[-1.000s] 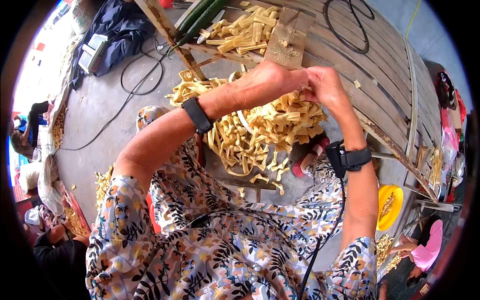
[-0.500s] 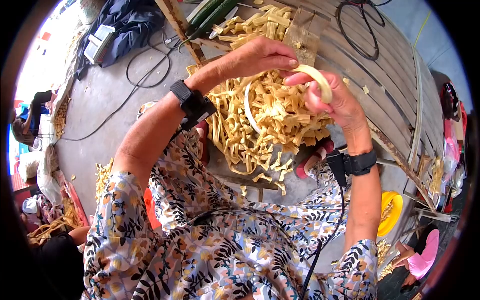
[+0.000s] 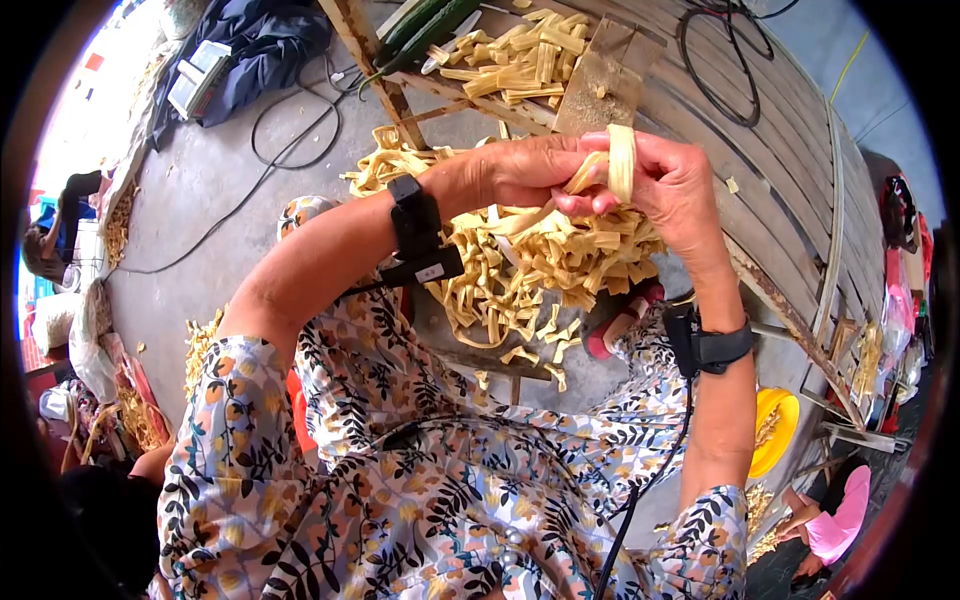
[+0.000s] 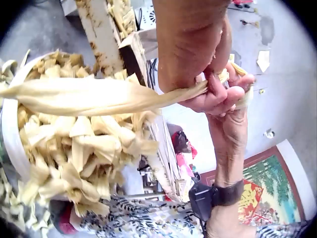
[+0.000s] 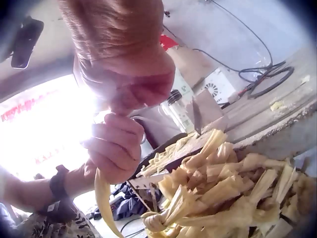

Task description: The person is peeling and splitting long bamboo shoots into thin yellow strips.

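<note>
In the head view, a flat pale-yellow tofu-skin strip [image 3: 621, 165] loops over the fingers of my right hand [image 3: 685, 195]. My left hand [image 3: 540, 172] meets it from the left and pinches the strip between thumb and fingers. One long tail of the strip [image 4: 89, 96] stretches away from the left hand in the left wrist view. The same tail hangs below my left hand [image 5: 115, 148] in the right wrist view. Below both hands is a heap of knotted tofu-skin pieces [image 3: 570, 255], inside and around a white hoop-shaped rim [image 4: 12, 131].
A slatted wooden table [image 3: 760, 190] with a rusty edge stands ahead, bearing a wooden board [image 3: 612, 85], cut strips [image 3: 530, 55], dark green cucumbers [image 3: 425, 35] and a coiled black cable [image 3: 690, 50]. A yellow bucket [image 3: 787, 440] sits at the right. Other people work at both sides.
Half a second ago the strip curved between the parted hands. Now it wraps round the right fingers, and the left hand has come in close against the right.
</note>
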The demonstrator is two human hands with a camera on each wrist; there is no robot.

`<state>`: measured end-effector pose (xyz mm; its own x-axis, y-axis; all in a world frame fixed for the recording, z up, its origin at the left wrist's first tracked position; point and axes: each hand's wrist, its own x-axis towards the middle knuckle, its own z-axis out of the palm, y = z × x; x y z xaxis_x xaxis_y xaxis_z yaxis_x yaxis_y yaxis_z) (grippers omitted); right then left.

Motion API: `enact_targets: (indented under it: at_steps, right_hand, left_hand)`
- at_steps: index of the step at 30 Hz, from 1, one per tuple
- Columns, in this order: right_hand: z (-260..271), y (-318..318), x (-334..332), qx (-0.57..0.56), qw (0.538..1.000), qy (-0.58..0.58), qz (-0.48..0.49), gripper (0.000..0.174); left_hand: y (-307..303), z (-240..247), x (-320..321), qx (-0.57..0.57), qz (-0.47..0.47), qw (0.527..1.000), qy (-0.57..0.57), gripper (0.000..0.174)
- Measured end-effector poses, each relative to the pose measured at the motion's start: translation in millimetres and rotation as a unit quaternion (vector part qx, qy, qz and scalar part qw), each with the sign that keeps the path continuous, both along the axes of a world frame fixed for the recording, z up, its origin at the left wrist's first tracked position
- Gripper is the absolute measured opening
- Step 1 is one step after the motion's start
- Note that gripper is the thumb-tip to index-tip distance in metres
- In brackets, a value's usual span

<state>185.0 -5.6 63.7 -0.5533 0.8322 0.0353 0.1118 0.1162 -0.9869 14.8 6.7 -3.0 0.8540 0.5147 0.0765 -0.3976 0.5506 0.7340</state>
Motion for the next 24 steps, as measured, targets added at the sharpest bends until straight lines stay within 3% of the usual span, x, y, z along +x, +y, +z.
enact_targets:
  at_steps: [3, 6, 7, 8, 9, 12, 13, 15, 18, 21, 24]
  right_hand:
    - [-7, 0, 0, 0.092, 0.991, -0.091, -0.017, 0.023]
    - [-13, 4, 1, 0.225, 0.962, -0.148, -0.051, 0.022]
    - [-21, 8, 1, 0.293, 0.942, -0.138, -0.091, 0.022]
    - [-25, 10, 2, 0.359, 0.916, -0.128, -0.128, 0.023]
    - [-21, 8, 1, 0.364, 0.899, -0.174, -0.172, 0.023]
    - [-22, 7, -1, 0.366, 0.871, -0.248, -0.212, 0.018]
    - [-26, 9, 0, 0.297, 0.913, -0.201, -0.194, 0.016]
    - [-35, 17, 0, 0.15, 0.972, -0.104, -0.151, 0.012]
    - [-34, 20, -1, 0.046, 0.99, -0.081, -0.103, 0.012]
    - [-43, 24, -1, 0.002, 0.988, -0.109, -0.107, 0.01]
    - [-47, 20, -5, 0.039, 0.988, -0.097, -0.114, 0.008]
  left_hand:
    - [-8, -8, 10, -0.076, -0.004, 0.997, -0.022, 0.062]
    - [-7, -13, 10, -0.043, 0.055, 0.995, -0.07, 0.049]
    - [-6, -11, 12, -0.088, 0.137, 0.983, 0.082, 0.03]
    - [-3, -8, 18, -0.117, 0.223, 0.957, 0.142, 0.018]
    - [-4, -2, 18, -0.083, 0.271, 0.946, 0.156, 0.017]
    - [-5, 20, 14, 0.065, 0.402, 0.88, 0.246, 0.018]
    - [-7, 25, 13, 0.12, 0.439, 0.845, 0.281, 0.019]
    - [-7, 24, 7, 0.218, 0.427, 0.822, 0.306, 0.02]
    - [-6, 23, 2, 0.304, 0.398, 0.8, 0.331, 0.022]
    - [-13, 32, 0, 0.39, 0.364, 0.752, 0.386, 0.023]
    - [-12, 13, 7, 0.423, 0.371, 0.726, 0.395, 0.024]
